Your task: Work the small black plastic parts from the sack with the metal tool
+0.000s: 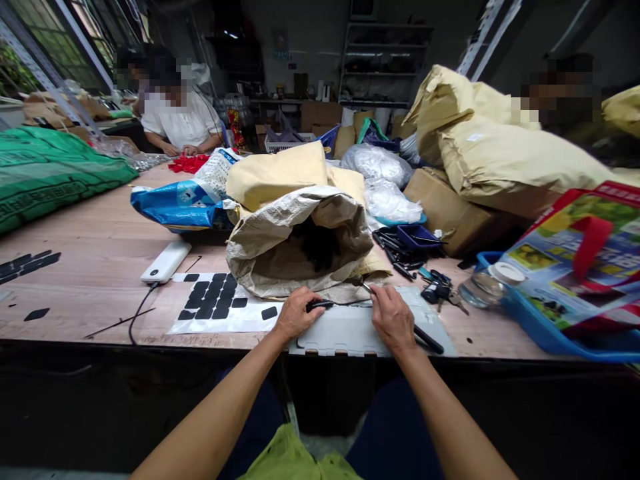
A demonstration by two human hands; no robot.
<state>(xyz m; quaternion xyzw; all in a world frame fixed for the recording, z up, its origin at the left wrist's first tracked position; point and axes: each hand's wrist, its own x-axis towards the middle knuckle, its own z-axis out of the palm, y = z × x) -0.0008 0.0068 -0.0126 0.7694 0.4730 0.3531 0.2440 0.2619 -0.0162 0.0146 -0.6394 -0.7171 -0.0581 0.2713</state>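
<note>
Near the table's front edge, my left hand point(299, 312) is closed on a small black piece point(320, 305). My right hand point(393, 320) is closed round a black-handled tool point(429, 340); its handle sticks out below the palm and its thin metal end points up and left. Both hands are over a grey board point(335, 333). Just behind them lies an open woven sack point(260, 257) with dark pieces inside. Left of my left hand, a white sheet point(215, 325) carries rows of black rounded patches point(213, 293).
A white power bank point(166, 262) with a cable lies left. At right are black parts, keys point(443, 290), a clear jar point(483, 287) and a blue tray point(540, 333) holding a colourful bag. Large paper sacks point(525, 160) are piled behind. Other people sit at the back left and right.
</note>
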